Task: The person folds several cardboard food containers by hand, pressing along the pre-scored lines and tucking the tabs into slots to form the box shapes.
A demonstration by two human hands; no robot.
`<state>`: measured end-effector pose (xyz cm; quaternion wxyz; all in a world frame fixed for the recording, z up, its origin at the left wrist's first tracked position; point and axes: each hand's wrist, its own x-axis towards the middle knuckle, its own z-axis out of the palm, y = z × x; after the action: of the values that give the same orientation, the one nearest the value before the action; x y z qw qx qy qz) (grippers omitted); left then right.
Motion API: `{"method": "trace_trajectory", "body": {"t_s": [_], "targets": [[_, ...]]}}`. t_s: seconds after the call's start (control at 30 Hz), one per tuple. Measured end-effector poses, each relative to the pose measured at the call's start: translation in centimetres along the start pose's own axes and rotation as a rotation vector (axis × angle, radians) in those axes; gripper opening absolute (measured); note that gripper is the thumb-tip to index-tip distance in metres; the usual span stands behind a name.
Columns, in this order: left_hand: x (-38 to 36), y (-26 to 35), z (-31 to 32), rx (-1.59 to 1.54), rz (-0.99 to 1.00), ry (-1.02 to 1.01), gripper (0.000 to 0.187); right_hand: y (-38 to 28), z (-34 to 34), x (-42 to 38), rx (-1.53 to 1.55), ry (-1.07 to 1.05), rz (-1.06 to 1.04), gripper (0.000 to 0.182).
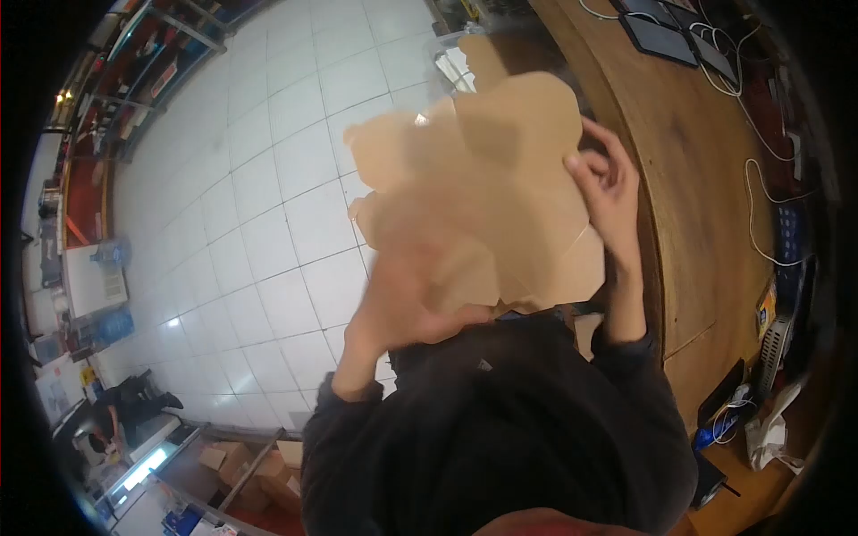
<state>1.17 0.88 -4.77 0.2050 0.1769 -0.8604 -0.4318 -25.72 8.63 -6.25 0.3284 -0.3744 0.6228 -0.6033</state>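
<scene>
An unfolded brown cardboard piece (527,179) with rounded flaps is held up in front of the dark-clothed torso. My right hand (608,183) grips its right edge, with the thumb on the near face and the other fingers curled at the edge. Over the lower left part of the cardboard is my left hand (407,290), smeared by motion. Its fingers are too blurred to make out, and whether they grip the cardboard does not show.
A wooden table (688,214) runs along the right, bearing dark tablets (657,37) and white cables. Shelves line the left side beyond the tiled floor (268,205). Another person (112,415) is at the lower left, near cardboard boxes (237,464).
</scene>
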Motion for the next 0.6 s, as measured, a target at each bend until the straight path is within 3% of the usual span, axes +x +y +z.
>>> {"method": "trace_trajectory", "body": {"t_s": [0.03, 0.1, 0.13, 0.2, 0.23, 0.3, 0.33, 0.37, 0.4, 0.43, 0.53, 0.57, 0.6], "targets": [[0.4, 1.4, 0.4, 0.002, 0.009, 0.004, 0.087, -0.5, -0.1, 1.3, 0.036, -0.007, -0.012, 0.044], [1.9, 3.6, 2.0, 0.45, 0.082, -0.146, 0.072, -0.9, -0.3, 3.4, 0.114, -0.076, 0.007, 0.043], [2.1, 2.9, 1.8, 0.462, 0.088, -0.142, 0.072, -1.2, -0.1, 4.0, 0.12, -0.076, -0.006, 0.043], [2.7, 0.6, 1.2, 0.579, 0.172, -0.007, 0.049, -2.0, 0.4, 4.9, 0.239, -0.065, 0.054, 0.043], [2.3, 0.5, 0.6, 0.588, 0.179, -0.006, 0.049, -2.6, 0.8, 4.8, 0.244, -0.064, 0.045, 0.043], [1.0, 0.5, -0.6, 0.269, -0.188, 0.15, 0.035, -3.9, 2.2, 3.4, 0.546, 0.012, -0.104, 0.043], [1.5, 0.9, -1.2, 0.28, -0.189, 0.161, 0.035, -3.5, 3.8, 2.6, 0.443, 0.111, -0.315, 0.043], [2.4, 1.7, -1.8, 0.181, -0.153, 0.315, 0.034, -2.9, 5.0, 1.9, 0.28, 0.1, -0.531, 0.042], [3.0, 2.4, -2.2, 0.08, -0.114, 0.465, 0.033, -3.0, 5.5, 0.7, 0.07, 0.002, -0.649, 0.039], [3.2, 2.7, -2.3, 0.088, -0.114, 0.47, 0.033, -4.8, 5.9, 0.3, -0.299, -0.054, -0.869, 0.04], [3.7, 4.2, -1.9, -0.568, -0.001, 0.434, 0.038, -6.9, 7.8, -0.1, -0.419, -0.069, -0.875, 0.047], [3.7, 4.0, -1.8, -0.568, -0.001, 0.432, 0.038, -7.1, 7.9, 0.0, -0.47, -0.081, -0.886, 0.05], [3.8, 3.7, -1.8, -0.948, 0.041, 0.367, 0.044, -7.0, 7.8, 0.3, -0.393, -0.081, -0.877, 0.042]]}}
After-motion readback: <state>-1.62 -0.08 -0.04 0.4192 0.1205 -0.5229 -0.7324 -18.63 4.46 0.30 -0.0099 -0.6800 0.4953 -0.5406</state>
